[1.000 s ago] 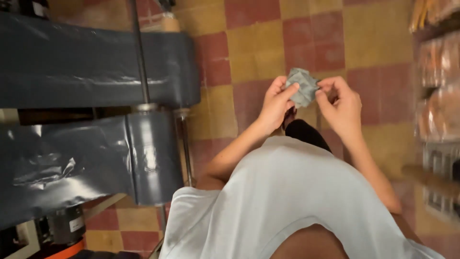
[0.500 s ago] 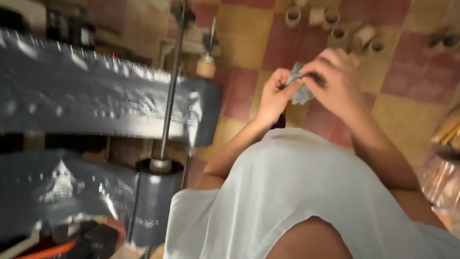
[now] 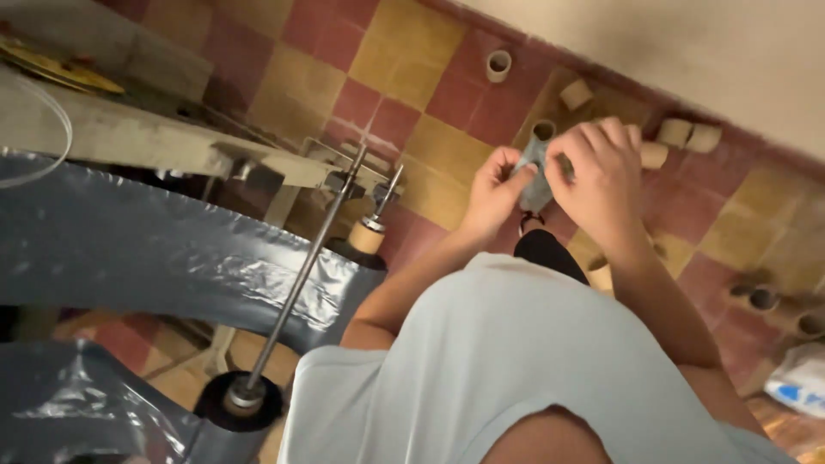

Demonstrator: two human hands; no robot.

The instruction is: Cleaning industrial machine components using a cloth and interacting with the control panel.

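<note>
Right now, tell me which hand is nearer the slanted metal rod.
Left. The left hand pinches the grey plastic scrap on the side facing the metal rod; the right hand grips it farther away.

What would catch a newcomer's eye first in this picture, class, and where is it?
Centre right, the left hand and right hand pinch a small crumpled grey piece of plastic above the checkered tile floor. At left, a wide sheet of grey film spans a machine, and cardboard tubes lie scattered along the wall.
</note>
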